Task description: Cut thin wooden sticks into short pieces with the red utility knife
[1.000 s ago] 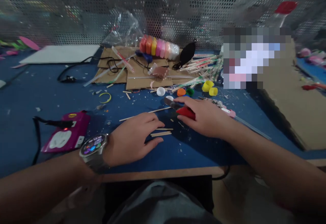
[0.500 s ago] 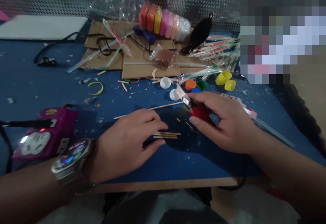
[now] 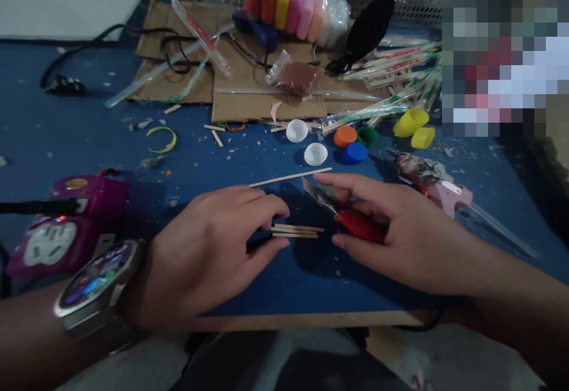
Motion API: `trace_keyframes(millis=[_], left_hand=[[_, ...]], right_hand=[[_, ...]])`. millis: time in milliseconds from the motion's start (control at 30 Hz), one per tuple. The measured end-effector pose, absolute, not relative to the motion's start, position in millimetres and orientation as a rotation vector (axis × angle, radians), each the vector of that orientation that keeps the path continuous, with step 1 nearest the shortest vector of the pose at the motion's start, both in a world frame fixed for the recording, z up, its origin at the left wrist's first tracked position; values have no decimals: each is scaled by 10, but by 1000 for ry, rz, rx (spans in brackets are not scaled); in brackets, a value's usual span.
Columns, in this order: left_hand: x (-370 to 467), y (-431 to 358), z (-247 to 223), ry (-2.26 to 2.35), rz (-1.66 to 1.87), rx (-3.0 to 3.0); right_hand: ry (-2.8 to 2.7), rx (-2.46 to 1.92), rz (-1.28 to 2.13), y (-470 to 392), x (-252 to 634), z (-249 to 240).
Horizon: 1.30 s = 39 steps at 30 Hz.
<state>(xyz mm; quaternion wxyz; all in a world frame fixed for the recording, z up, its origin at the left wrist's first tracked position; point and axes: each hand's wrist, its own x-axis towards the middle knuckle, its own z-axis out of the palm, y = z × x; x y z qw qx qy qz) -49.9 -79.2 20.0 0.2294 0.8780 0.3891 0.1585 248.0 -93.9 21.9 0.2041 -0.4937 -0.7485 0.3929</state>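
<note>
My left hand (image 3: 217,243), with a smartwatch (image 3: 98,284) on its wrist, curls around the left ends of several short wooden sticks (image 3: 300,230) lying side by side. Its thumb touches the lowest stick, and its fingertips partly hide the left ends. On the right, my right hand (image 3: 395,225) grips a red craft knife (image 3: 360,223), blade pointing up and left; the palm hides the rear of the handle. A longer wooden stick (image 3: 291,176) lies beyond both hands, its near end behind the left knuckles. The right index fingertip is close to this stick.
Bottle caps (image 3: 315,154) lie beyond the hands. A pink glue gun (image 3: 448,195) rests at right, a purple power socket (image 3: 75,219) at left. Cardboard (image 3: 267,106), packs of coloured clay (image 3: 284,6) and wrapped sticks (image 3: 400,65) are at the back. A pixelated patch covers the upper right.
My right hand has drawn the knife down and toward me, away from the white caps. My left hand stays by the short sticks. The view has tilted downward.
</note>
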Motion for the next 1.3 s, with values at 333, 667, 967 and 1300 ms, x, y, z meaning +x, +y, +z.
trace_keyframes(millis=[333,667,967,1300], left_hand=[[-523,-756,266,1116,472,2322],[-563,-714,294,1065,459,2270],[-552,-692,302,1053,470,2315],[-534,-699,364,1058,455,2375]], right_hand=[[-1953,-1337,1239,-915,2410,241],[-1967,-1283,1340,-936,2412,263],[-1968,-1257,1363,-925,2430,239],[-1978,-1239,1411,-917,2447,271]])
